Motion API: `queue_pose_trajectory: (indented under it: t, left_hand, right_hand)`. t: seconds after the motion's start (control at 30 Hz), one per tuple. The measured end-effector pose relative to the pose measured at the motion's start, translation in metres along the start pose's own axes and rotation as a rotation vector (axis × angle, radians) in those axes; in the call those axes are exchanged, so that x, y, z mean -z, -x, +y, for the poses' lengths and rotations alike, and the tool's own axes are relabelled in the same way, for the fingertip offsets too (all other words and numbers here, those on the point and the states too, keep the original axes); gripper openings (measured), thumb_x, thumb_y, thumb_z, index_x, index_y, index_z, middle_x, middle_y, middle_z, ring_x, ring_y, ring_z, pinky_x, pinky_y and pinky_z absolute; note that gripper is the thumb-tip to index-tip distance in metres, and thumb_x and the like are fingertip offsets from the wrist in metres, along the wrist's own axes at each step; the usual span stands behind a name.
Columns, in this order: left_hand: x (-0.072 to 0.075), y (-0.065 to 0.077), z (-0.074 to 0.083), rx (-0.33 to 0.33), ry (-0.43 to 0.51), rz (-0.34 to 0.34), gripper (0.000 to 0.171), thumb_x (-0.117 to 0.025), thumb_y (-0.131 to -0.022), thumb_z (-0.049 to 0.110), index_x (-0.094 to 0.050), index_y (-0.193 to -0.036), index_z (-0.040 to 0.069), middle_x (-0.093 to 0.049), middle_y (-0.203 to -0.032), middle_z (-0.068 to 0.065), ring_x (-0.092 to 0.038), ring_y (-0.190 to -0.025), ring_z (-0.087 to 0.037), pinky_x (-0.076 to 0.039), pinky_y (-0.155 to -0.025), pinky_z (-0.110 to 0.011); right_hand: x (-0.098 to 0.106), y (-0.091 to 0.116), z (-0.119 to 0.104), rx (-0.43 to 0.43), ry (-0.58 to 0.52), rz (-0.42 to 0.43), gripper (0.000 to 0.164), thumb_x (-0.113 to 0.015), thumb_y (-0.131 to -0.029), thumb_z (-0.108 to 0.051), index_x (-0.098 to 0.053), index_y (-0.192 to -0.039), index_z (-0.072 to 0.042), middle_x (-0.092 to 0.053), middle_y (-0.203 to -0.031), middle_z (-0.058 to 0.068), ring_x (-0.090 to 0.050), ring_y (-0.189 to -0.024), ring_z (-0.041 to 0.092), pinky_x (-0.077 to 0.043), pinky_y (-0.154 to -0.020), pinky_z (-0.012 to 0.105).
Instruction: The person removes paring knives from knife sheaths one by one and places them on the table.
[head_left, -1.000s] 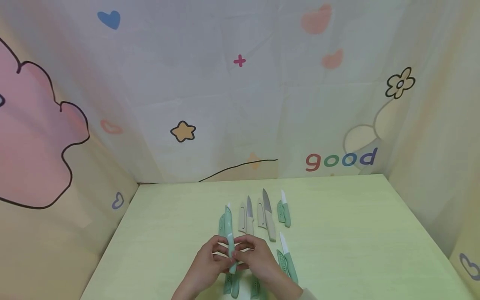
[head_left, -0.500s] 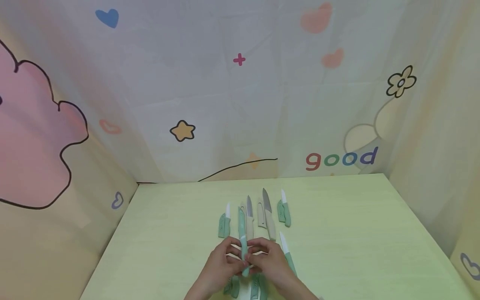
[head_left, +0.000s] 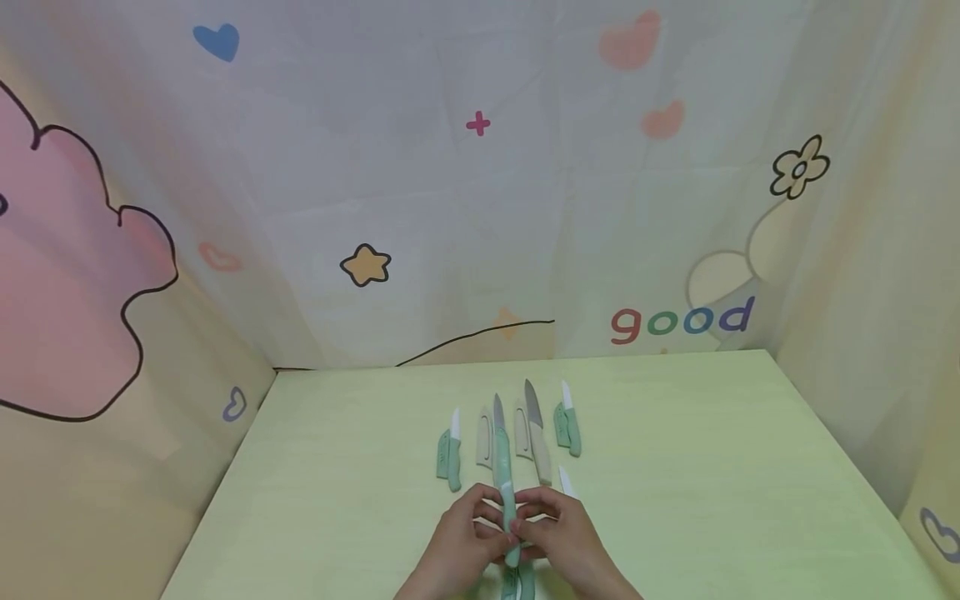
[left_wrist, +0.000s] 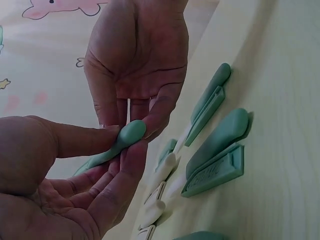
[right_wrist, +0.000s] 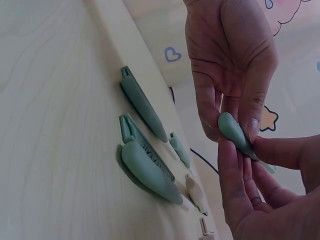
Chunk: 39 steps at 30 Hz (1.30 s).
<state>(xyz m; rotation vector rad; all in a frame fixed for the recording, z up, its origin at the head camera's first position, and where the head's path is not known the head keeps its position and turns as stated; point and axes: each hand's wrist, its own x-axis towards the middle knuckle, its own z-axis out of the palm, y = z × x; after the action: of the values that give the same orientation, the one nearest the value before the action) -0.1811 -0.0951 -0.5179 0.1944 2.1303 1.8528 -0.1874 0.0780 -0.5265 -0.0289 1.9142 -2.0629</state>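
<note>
My hands hold a green knife between them, its blade covered by a green sheath and its tip pointing away from me. A pale band shows between sheath and handle. My left hand pinches the handle from the left, and my right hand pinches it from the right. In the left wrist view, the rounded handle end sits between thumbs and fingertips. The right wrist view shows the same handle, raised off the table. In the head view it overlaps a beige-handled knife with a grey blade.
Another beige knife lies beside its sheath. Small green knives with white blades lie at left and back right, sheaths alongside. A white blade shows behind my right hand; more green pieces lie below my hands.
Both hands have moved to the right with the sheathed knife, from over the left green knife to over the beige one. The left green knife is now uncovered. The grip looks the same.
</note>
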Motion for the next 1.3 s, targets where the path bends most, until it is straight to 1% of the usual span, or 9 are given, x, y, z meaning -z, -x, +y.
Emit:
queue_pose_trajectory:
  t: [0.1,0.3,0.5,0.7,0.93,1.17,1.3]
  left_hand:
    - [-0.004,-0.002,0.0,0.0,0.005,-0.01,0.035,-0.071,-0.082,-0.001,-0.055,-0.112,0.009,-0.063,-0.097,-0.009,-0.066,-0.08,-0.02,-0.061,-0.063,-0.035]
    - [-0.014,-0.004,-0.001,0.001,0.001,-0.034,0.034,-0.071,-0.082,0.001,-0.055,-0.111,0.009,-0.062,-0.095,-0.007,-0.066,-0.077,-0.019,-0.061,-0.062,-0.034]
    - [-0.024,-0.006,-0.001,0.039,0.004,-0.049,0.034,-0.072,-0.081,0.0,-0.055,-0.109,0.01,-0.061,-0.094,-0.006,-0.064,-0.075,-0.02,-0.059,-0.063,-0.034]
    - [-0.03,-0.006,-0.001,0.066,-0.023,-0.06,0.035,-0.074,-0.08,0.002,-0.055,-0.108,0.012,-0.06,-0.094,-0.005,-0.064,-0.072,-0.019,-0.056,-0.06,-0.032]
    - [-0.034,-0.005,-0.004,0.047,-0.062,-0.075,0.035,-0.075,-0.082,0.005,-0.054,-0.109,0.011,-0.059,-0.096,-0.003,-0.065,-0.07,-0.018,-0.057,-0.061,-0.031]
    - [-0.035,-0.006,-0.006,0.039,-0.035,-0.093,0.036,-0.075,-0.08,0.002,-0.054,-0.108,0.01,-0.058,-0.095,-0.004,-0.066,-0.072,-0.018,-0.059,-0.061,-0.032]
    - [-0.034,-0.006,-0.005,0.033,-0.022,-0.118,0.037,-0.076,-0.08,0.003,-0.054,-0.109,0.009,-0.059,-0.095,-0.004,-0.066,-0.074,-0.018,-0.059,-0.061,-0.031]
  right_hand:
    - [0.004,0.002,0.001,0.002,-0.004,0.008,0.038,-0.07,-0.085,-0.004,-0.058,-0.12,0.006,-0.06,-0.097,0.013,-0.064,-0.076,0.022,-0.062,-0.066,0.04]
    - [0.012,0.006,0.004,-0.008,0.023,0.037,0.038,-0.069,-0.085,-0.003,-0.058,-0.12,0.007,-0.062,-0.096,0.013,-0.064,-0.075,0.023,-0.062,-0.064,0.041]
    - [0.019,0.013,0.008,-0.01,0.061,0.073,0.038,-0.069,-0.086,-0.006,-0.058,-0.12,0.007,-0.062,-0.095,0.013,-0.064,-0.076,0.024,-0.062,-0.063,0.042]
    - [0.025,0.02,0.008,-0.022,0.074,0.091,0.04,-0.069,-0.086,-0.008,-0.057,-0.12,0.007,-0.062,-0.095,0.013,-0.064,-0.077,0.024,-0.061,-0.065,0.041]
    - [0.028,0.025,0.01,-0.039,0.072,0.079,0.043,-0.069,-0.087,-0.011,-0.056,-0.123,0.008,-0.063,-0.096,0.012,-0.063,-0.079,0.024,-0.061,-0.067,0.042]
    - [0.032,0.027,0.013,-0.022,0.049,0.045,0.041,-0.068,-0.088,-0.009,-0.055,-0.122,0.009,-0.063,-0.093,0.01,-0.064,-0.078,0.025,-0.061,-0.066,0.041]
    - [0.034,0.028,0.014,-0.01,0.046,0.03,0.042,-0.069,-0.088,-0.009,-0.054,-0.122,0.01,-0.063,-0.093,0.009,-0.064,-0.078,0.026,-0.062,-0.066,0.041]
